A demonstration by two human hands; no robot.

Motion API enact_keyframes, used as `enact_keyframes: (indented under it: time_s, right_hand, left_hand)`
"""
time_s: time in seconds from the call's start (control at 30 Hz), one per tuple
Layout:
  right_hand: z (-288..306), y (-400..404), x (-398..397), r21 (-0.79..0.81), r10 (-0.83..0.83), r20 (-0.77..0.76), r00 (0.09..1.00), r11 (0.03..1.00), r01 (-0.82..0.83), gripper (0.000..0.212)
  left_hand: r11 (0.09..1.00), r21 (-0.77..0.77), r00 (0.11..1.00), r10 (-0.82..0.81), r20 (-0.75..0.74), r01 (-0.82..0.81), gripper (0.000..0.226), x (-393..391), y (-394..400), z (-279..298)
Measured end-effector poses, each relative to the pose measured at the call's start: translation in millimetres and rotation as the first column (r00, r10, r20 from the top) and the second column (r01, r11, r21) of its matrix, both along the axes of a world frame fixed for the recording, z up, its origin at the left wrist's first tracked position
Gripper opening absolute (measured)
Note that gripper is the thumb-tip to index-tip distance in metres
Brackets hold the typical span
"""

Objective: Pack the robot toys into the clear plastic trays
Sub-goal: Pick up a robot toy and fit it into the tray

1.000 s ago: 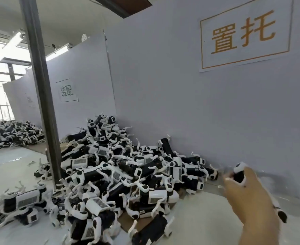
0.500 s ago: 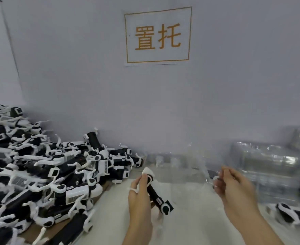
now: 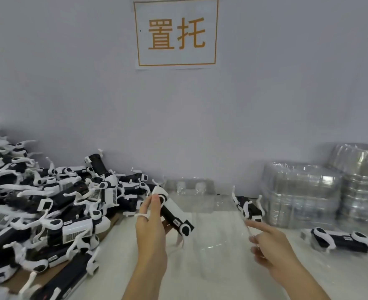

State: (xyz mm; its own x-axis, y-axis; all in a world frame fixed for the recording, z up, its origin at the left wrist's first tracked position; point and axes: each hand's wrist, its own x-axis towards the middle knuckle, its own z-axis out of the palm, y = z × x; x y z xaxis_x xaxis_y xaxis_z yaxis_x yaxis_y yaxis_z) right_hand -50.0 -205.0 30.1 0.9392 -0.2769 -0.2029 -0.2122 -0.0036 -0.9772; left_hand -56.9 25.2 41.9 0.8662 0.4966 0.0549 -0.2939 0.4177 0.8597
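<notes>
Since half a second ago: left hand lifted a little with its robot toy, right hand swung in toward the middle, forefinger now stretched out.

Nearest: left fingers wrapped round the black-and-white toy, held tilted in the air above the desk, not yet seated in anything. Right fingers apparently pinching the thin edge of a clear tray; too transparent and blurred to be sure of the grip. Just beyond, another clear tray lying by the wall, seemingly empty.

Left side: big pile of toys, all unpacked. Right side: one loose toy lying flat, a second toy farther back, legs up. Far right: stacks of clear trays, contents unreadable.

Judged from this: barely begun or mid-run, no packed toy clearly visible, nearly the whole pile left.
</notes>
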Motion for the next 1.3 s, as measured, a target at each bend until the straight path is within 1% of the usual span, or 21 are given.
enact_keyframes:
  time_s: [0.1, 0.17, 0.2, 0.23, 0.3, 0.37, 0.43, 0.47, 0.53, 0.6, 0.7, 0.77, 0.83, 0.87, 0.93, 1.0, 1.1, 1.17, 1.23, 1.27, 1.3]
  right_hand:
    - [1, -8, -3, -0.122, 0.031, -0.029, 0.999, 0.992, -0.034, 0.038]
    - [3, -13, -3, -0.376, 0.038, -0.008, 0.999, 0.926, -0.038, 0.028]
    - [5, -13, -5, -0.491, 0.036, 0.033, 0.999, 0.871, -0.015, 0.029]
    - [7, -12, -5, -0.552, 0.029, 0.091, 0.995, 0.834, 0.026, 0.033]
    - [13, -2, -9, -0.577, 0.091, 0.159, 0.983, 0.817, 0.017, 0.036]
    - [14, 12, -12, -0.609, 0.200, 0.117, 0.973, 0.788, -0.089, 0.020]
    - [7, 21, -10, -0.712, 0.283, 0.019, 0.959, 0.678, -0.186, 0.045]
    - [4, 23, -9, -0.715, 0.292, 0.010, 0.956, 0.671, -0.197, 0.049]
    - [4, 20, -8, -0.677, 0.282, 0.052, 0.958, 0.715, -0.174, 0.046]
    - [4, 12, -9, -0.663, 0.244, 0.089, 0.966, 0.738, -0.125, 0.049]
    - [3, 7, -7, -0.709, 0.204, 0.147, 0.968, 0.704, -0.040, 0.049]
    - [8, 11, -9, -0.714, 0.236, 0.307, 0.922, 0.697, 0.059, 0.040]
    - [16, 19, -13, -0.633, 0.316, 0.484, 0.816, 0.770, 0.077, 0.040]
    - [20, 25, -17, -0.607, 0.376, 0.523, 0.765, 0.794, 0.026, 0.044]
    - [23, 38, -23, -0.627, 0.504, 0.509, 0.697, 0.772, -0.100, 0.058]
    - [18, 47, -22, -0.670, 0.552, 0.503, 0.665, 0.735, -0.103, 0.062]
    - [17, 48, -16, -0.646, 0.427, 0.583, 0.691, 0.760, 0.076, 0.043]
    - [17, 38, -13, -0.589, 0.310, 0.634, 0.709, 0.788, 0.182, 0.031]
    - [19, 24, -11, -0.490, 0.172, 0.651, 0.739, 0.839, 0.237, 0.023]
    - [20, 17, -10, -0.431, 0.103, 0.642, 0.759, 0.868, 0.246, 0.021]
    - [21, 11, -9, -0.377, 0.045, 0.625, 0.779, 0.892, 0.251, 0.019]
  left_hand:
    - [1.000, -0.013, 1.000, 0.011, -0.004, -0.012, 0.028, -1, 4, 1]
    - [0.999, -0.022, 1.000, 0.028, 0.002, -0.028, 0.031, -1, 5, 1]
    - [0.999, -0.032, 1.000, 0.029, 0.002, -0.029, 0.033, -1, 5, 1]
    - [0.999, -0.043, 1.000, 0.030, 0.002, -0.030, 0.033, -2, 4, 2]
    - [0.997, -0.065, 0.999, 0.034, 0.013, -0.033, 0.032, -2, 2, 3]
    - [0.995, -0.091, 0.999, 0.034, 0.034, -0.031, 0.036, -3, -2, 4]
    - [0.990, -0.137, 0.999, 0.025, 0.038, -0.019, 0.039, -5, -4, 4]
    - [0.986, -0.164, 0.999, 0.016, 0.042, -0.009, 0.040, -5, -5, 4]
    - [0.979, -0.206, 0.999, 0.001, 0.053, 0.010, 0.041, -6, -3, 3]
    - [0.972, -0.234, 0.998, -0.005, 0.058, 0.018, 0.041, -6, -2, 3]
    - [0.963, -0.267, 0.998, -0.027, 0.057, 0.041, 0.041, -6, -2, 3]
    - [0.960, -0.267, 0.995, -0.064, 0.070, 0.081, 0.036, -7, -6, 4]
    - [0.960, -0.249, 0.990, -0.109, 0.088, 0.128, 0.036, -8, -13, 7]
    - [0.961, -0.231, 0.987, -0.133, 0.093, 0.151, 0.039, -9, -17, 8]
    - [0.959, -0.180, 0.974, -0.206, 0.097, 0.221, 0.048, -11, -27, 10]
    - [0.945, -0.123, 0.950, -0.291, 0.111, 0.304, 0.057, -14, -37, 13]
    - [0.910, -0.017, 0.900, -0.407, 0.158, 0.414, 0.061, -16, -46, 15]
    - [0.897, 0.099, 0.887, -0.440, 0.141, 0.430, 0.064, -17, -47, 12]
    - [0.890, 0.340, 0.937, -0.343, 0.062, 0.304, 0.049, -16, -44, 4]
    - [0.839, 0.497, 0.962, -0.270, 0.030, 0.220, 0.038, -15, -40, -1]
    - [0.733, 0.659, 0.975, -0.220, -0.005, 0.169, 0.030, -15, -35, -7]
